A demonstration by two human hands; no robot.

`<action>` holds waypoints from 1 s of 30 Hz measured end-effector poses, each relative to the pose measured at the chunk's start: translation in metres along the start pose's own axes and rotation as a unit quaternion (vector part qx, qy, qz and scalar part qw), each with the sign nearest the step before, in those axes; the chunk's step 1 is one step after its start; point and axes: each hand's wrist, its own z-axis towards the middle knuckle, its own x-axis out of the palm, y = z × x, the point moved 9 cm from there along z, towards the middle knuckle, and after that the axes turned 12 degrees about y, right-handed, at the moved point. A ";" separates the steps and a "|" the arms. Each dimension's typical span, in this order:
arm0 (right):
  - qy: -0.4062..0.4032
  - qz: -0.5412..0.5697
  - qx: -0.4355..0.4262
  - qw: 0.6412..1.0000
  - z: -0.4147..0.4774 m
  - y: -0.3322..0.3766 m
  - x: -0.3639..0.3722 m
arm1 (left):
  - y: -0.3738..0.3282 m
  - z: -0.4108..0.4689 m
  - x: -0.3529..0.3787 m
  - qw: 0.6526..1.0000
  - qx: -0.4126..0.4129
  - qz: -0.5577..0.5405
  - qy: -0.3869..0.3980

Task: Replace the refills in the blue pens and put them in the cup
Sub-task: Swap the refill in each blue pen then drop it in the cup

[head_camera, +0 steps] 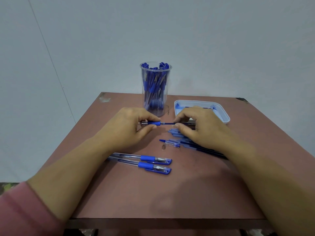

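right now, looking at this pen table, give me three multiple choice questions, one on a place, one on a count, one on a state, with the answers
1. Where does the white tray stand?
A) right of the clear cup
B) left of it
C) on top of it

2. How many capped pens lie side by side nearest the person?
A) one
B) two
C) four

3. The left hand is:
A) open and flat
B) gripping a pen barrel
C) inside the cup

Answers:
1 A, the tray sits to the cup's right.
2 B, two lie parallel.
3 B, its fingers curl round the barrel, while the right hand pinches a refill at its mouth.
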 end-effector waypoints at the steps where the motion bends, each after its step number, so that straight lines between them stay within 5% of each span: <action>1: -0.001 0.004 0.016 1.000 -0.004 -0.007 -0.004 | 0.001 0.000 0.000 1.000 -0.002 -0.001 -0.001; 14: -0.008 0.004 0.036 0.999 -0.010 -0.021 -0.007 | 0.006 0.000 0.000 1.000 -0.014 -0.009 0.000; 25: 0.095 -0.037 0.089 0.991 -0.019 -0.034 0.010 | 0.005 -0.001 0.004 1.000 -0.029 -0.005 0.005; 30: 0.063 -0.010 0.077 0.995 -0.016 -0.038 0.002 | 0.006 -0.001 0.006 0.999 -0.032 -0.007 0.006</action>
